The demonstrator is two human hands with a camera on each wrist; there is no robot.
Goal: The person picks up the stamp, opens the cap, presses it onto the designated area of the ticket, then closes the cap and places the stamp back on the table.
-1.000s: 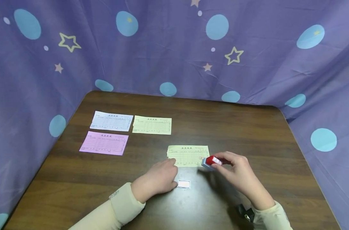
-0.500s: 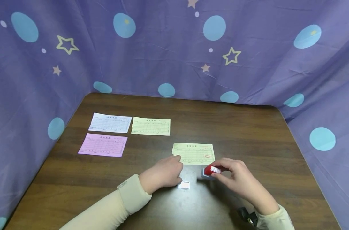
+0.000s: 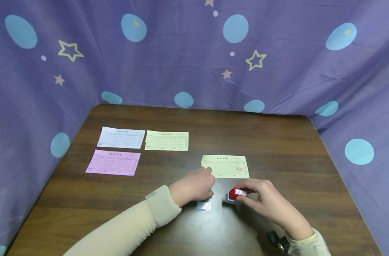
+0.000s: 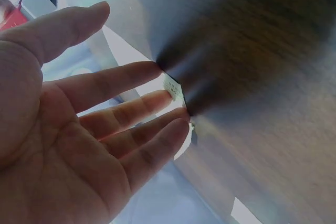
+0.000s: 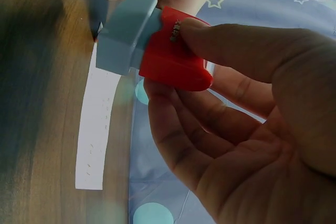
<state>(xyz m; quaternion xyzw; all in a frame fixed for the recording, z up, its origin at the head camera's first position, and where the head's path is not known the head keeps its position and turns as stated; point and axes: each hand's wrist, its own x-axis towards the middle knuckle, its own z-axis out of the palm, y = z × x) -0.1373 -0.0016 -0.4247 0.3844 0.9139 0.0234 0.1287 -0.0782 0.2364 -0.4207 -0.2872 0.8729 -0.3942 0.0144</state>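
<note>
A yellow printed slip (image 3: pixel 225 166) with a red stamp mark near its lower right corner lies on the table in front of both hands. My left hand (image 3: pixel 194 185) touches the slip's lower left corner with its fingertips. Those fingers (image 4: pixel 121 85) look nearly straight in the left wrist view, with the thumb apart. My right hand (image 3: pixel 267 202) pinches a self-inking stamp (image 3: pixel 235 195) with a red handle and grey-blue base, held tilted, below the slip. In the right wrist view, thumb and fingers grip the stamp's red handle (image 5: pixel 173 51). A small rectangular cap-like piece (image 3: pixel 204 206) lies below the left hand.
At the back left, a blue slip (image 3: pixel 121 138), another yellow slip (image 3: pixel 167 140) and a pink slip (image 3: pixel 113 162) lie flat on the brown wooden table (image 3: pixel 277 142). A purple curtain (image 3: pixel 181 60) surrounds the far sides. A small black object (image 3: pixel 277 241) is by the right wrist.
My left hand and the yellow slip have moved right and away from me. The stamp has come off the slip towards me, uncovering the red mark.
</note>
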